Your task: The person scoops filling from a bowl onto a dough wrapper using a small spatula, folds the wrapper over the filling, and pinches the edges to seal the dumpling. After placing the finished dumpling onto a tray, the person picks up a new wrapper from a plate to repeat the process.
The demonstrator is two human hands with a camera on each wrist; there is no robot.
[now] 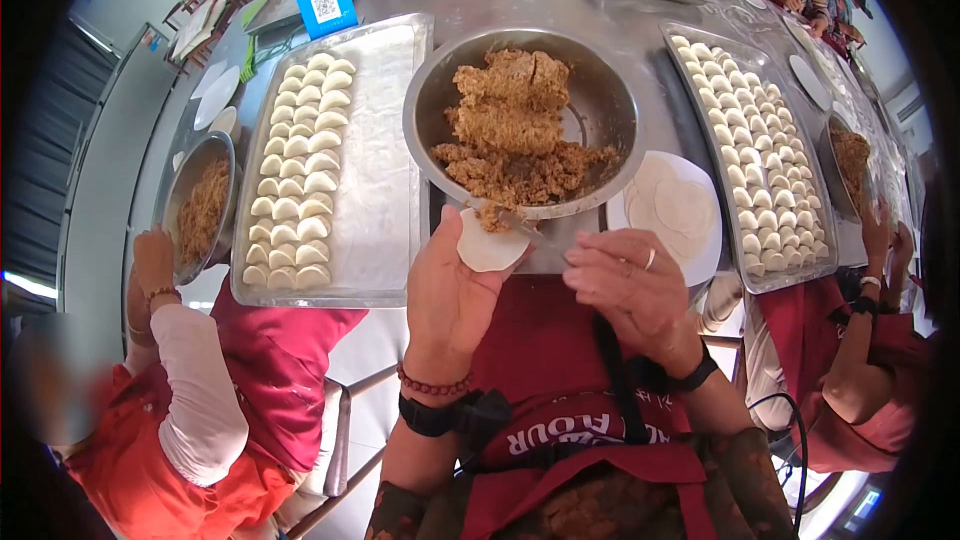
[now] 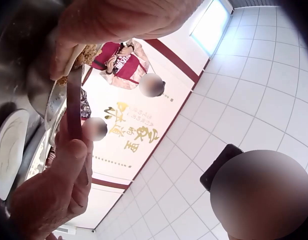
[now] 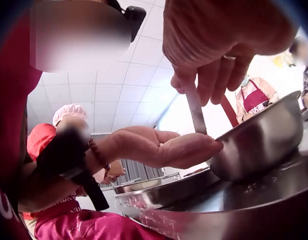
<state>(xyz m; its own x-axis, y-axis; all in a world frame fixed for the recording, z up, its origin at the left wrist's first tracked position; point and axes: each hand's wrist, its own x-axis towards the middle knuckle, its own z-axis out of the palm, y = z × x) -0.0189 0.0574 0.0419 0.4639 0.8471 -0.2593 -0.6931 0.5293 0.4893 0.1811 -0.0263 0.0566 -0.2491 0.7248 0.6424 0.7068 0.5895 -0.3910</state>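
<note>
Your left grip (image 1: pixel 447 292), fingers loose, carries a dough wrapper (image 1: pixel 490 246); your right grip (image 1: pixel 628 285), clamped on a flat stick (image 1: pixel 522 226), points its tip leftward onto the wrapper.

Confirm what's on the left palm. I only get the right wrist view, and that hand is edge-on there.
Observer: The head view shows a round dumpling wrapper lying on the fingers of the left hand.
Operator: Any filling on it?
Observer: There's a small brown dab at its far edge. The tip of the flat stick, pinched in the right hand, meets it there.
Operator: Bowl contents? I see only the outer wall.
Observer: The steel bowl holds a heap of brown minced filling. Its right inner wall is bare.
</note>
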